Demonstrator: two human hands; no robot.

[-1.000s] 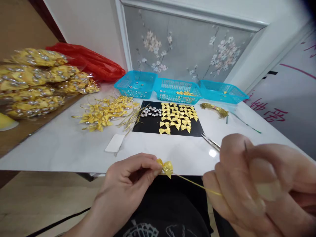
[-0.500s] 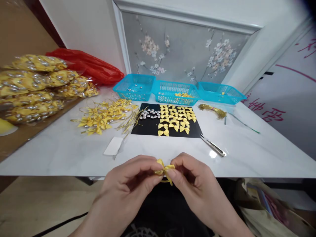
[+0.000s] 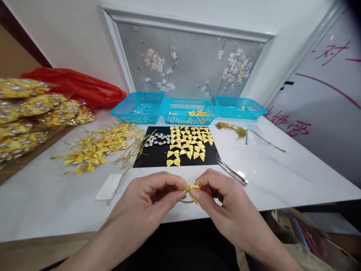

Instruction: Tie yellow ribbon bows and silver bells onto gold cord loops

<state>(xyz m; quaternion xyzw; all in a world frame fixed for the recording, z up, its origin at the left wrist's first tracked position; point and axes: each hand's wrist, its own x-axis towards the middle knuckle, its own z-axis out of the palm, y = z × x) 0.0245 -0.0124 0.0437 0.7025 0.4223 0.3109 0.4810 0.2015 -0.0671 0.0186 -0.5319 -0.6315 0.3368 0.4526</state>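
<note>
Between my two hands, near the table's front edge, is a yellow ribbon bow [image 3: 193,188] with a gold tie looping below it. My left hand [image 3: 158,199] pinches its left side and the tie between thumb and fingertips. On the other side, the thumb and index finger of my right hand [image 3: 220,195] grip the bow's right loop. My fingertips cover much of the bow. Beyond them lies a black mat [image 3: 153,160] bearing rows of yellow bows [image 3: 186,142] and a cluster of silvery beads [image 3: 160,138].
Blue baskets [image 3: 189,119] line the wall. Finished-looking yellow bow pieces [image 3: 96,146] and loose gold ties [image 3: 135,150] lie left, beside bagged bows [image 3: 36,105] and a red bag [image 3: 73,86]. A white card [image 3: 108,187] is nearer. Scissors [image 3: 232,172] and a gold tie bundle [image 3: 231,129] lie right.
The camera view has shifted, so the table items appear lower and further left. Both hands keep their pinch on the bow, which looks turned slightly, with less of its left side showing.
</note>
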